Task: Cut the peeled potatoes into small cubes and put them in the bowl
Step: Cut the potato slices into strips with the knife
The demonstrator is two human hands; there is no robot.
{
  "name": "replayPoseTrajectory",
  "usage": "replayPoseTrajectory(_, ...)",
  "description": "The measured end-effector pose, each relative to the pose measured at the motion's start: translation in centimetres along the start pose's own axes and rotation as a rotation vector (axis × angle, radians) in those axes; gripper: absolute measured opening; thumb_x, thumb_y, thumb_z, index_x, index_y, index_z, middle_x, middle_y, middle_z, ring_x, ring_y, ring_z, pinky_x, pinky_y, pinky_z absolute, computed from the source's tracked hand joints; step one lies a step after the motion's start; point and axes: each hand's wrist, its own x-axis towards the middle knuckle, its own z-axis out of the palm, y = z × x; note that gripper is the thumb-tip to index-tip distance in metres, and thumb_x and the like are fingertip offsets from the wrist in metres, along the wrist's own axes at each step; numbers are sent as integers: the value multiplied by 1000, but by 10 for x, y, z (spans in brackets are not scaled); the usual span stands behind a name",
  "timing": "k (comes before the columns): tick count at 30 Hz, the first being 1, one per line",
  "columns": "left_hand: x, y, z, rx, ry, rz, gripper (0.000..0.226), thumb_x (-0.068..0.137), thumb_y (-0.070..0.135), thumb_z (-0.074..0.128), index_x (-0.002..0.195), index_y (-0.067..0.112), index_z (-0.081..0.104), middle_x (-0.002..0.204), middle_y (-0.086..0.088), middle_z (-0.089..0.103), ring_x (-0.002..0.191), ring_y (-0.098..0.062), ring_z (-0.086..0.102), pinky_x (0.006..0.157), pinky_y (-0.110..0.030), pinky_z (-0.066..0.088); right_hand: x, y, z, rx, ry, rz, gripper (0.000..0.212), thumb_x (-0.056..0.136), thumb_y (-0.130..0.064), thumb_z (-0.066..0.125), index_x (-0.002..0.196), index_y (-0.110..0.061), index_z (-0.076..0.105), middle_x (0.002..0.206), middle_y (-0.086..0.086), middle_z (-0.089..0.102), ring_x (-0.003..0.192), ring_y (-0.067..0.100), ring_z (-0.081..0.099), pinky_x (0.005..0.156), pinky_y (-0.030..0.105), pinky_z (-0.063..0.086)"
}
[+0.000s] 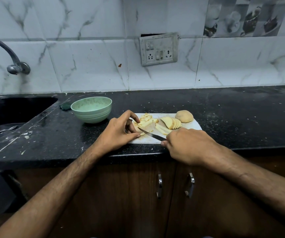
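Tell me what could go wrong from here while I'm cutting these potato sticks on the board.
The left hand pinches a small potato piece right beside the knife blade, so a slip could nick a fingertip. The cutting board lies at the counter's front edge; pressure might shift it. The bowl sits off the board, so cubes may spill in transfer.

No text, label or number can be read

Pale potato sticks (145, 121), slices (171, 123) and a whole potato (184, 116) lie right of the green bowl (91, 109).
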Motion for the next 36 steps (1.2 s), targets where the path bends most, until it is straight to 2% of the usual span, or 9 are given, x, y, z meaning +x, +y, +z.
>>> replayPoseTrajectory(10,1,-1,1,10,8,16,41,79,8,85,106,18,56,71,3,73,70,-13,69,68,-17,48,12,-4,14,163,-169,24,28,103,-46,36,98,-21,47,83,-1,45,82,21,49,74,35,40)
replayPoseTrajectory(13,1,-3,1,11,0,18,41,80,10,85,106,20,56,73,5,73,65,-14,66,64,-18,47,6,0,12,15,-81,-54,32,104,-45,33,102,-21,54,96,5,57,82,23,50,72,34,37)
replayPoseTrajectory(17,1,-5,2,11,-1,40,38,81,12,84,107,20,58,76,5,72,64,-13,63,64,-15,45,-7,12,-7,-227,-33,-131,38,104,-47,31,106,-21,59,110,5,64,100,26,61,72,34,36)
replayPoseTrajectory(20,1,-7,2,18,6,50,37,81,11,84,107,20,59,78,4,71,67,-11,64,66,-13,44,-12,33,-23,-229,-112,-111,37,103,-52,33,96,-26,58,95,-2,60,98,23,61,72,34,38)
replayPoseTrajectory(24,3,-9,4,31,-4,57,37,83,7,81,111,20,60,82,5,73,74,-11,68,69,-12,46,6,72,-26,20,-131,-97,44,101,-53,39,72,-21,49,68,-7,50,66,8,50,62,34,40)
replayPoseTrajectory(28,9,-11,6,88,-17,76,31,86,7,75,111,21,62,89,10,72,81,-11,69,72,-24,51,42,99,-2,376,-1,-99,44,100,-46,48,69,-16,53,57,-4,56,51,10,55,53,24,41)
replayPoseTrajectory(30,12,-14,6,158,-44,142,21,93,17,70,112,24,67,99,14,68,90,-6,66,77,-32,48,57,100,16,667,71,-84,43,101,-42,50,68,-14,51,53,-4,50,46,13,47,44,22,37)
replayPoseTrajectory(32,15,-17,4,276,-133,190,20,99,31,63,117,37,67,115,20,58,109,-2,54,87,-37,34,69,97,33,919,160,-72,43,102,-40,50,67,-15,47,49,-7,42,44,14,38,39,21,30)
replayPoseTrajectory(36,24,-14,3,391,-269,253,25,100,50,51,120,50,67,138,24,45,127,-4,35,95,-39,25,89,90,50,1148,301,-52,43,102,-42,49,70,-14,49,48,-6,40,43,15,31,36,19,25)
